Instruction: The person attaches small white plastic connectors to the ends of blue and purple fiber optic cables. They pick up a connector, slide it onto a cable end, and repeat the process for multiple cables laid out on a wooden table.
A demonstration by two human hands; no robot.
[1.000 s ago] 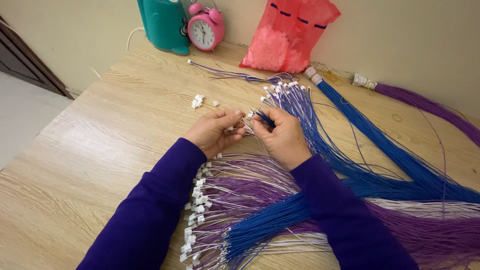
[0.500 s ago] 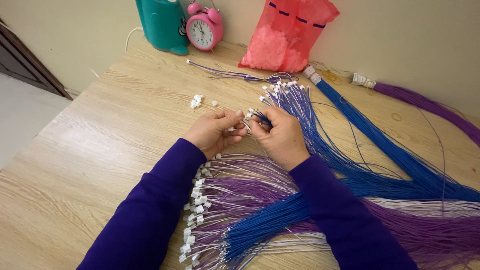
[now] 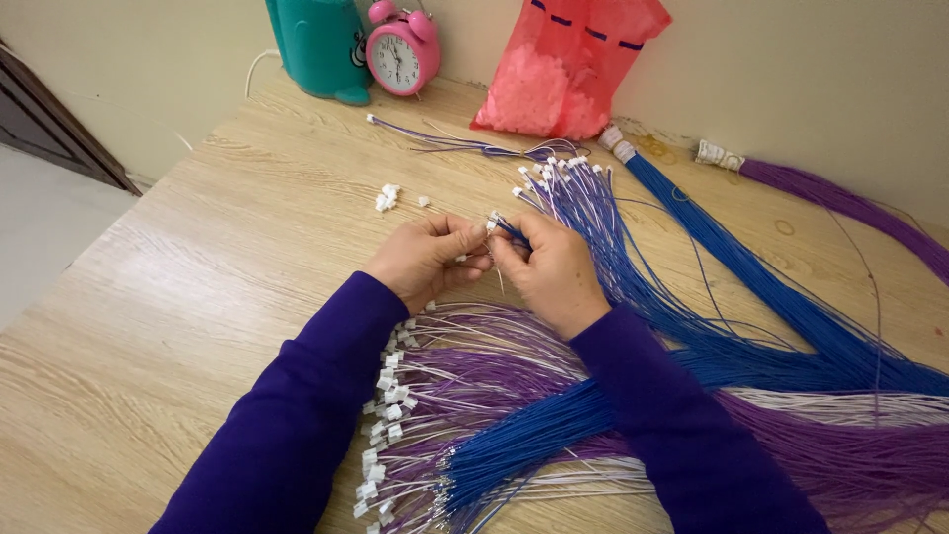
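My left hand [image 3: 427,259] and my right hand [image 3: 550,269] meet over the middle of the wooden table [image 3: 198,277], both in purple sleeves. Between the fingertips sits a small white connector [image 3: 491,225]. My right hand pinches a blue wire [image 3: 514,235] at that connector; the left fingers close around the connector's other side. Under my wrists lies a spread of purple and white wires with white connectors [image 3: 390,396]. A fan of blue wires [image 3: 583,213] lies just right of my right hand.
A few loose white connectors [image 3: 388,197] lie left of the hands. At the back stand a teal container [image 3: 314,44], a pink alarm clock [image 3: 401,57] and a pink bag of small parts [image 3: 568,69]. Long blue [image 3: 751,277] and purple [image 3: 840,203] wire bundles run right.
The hands stay together at the same spot; only small finger movements around the connector and the blue wire show.
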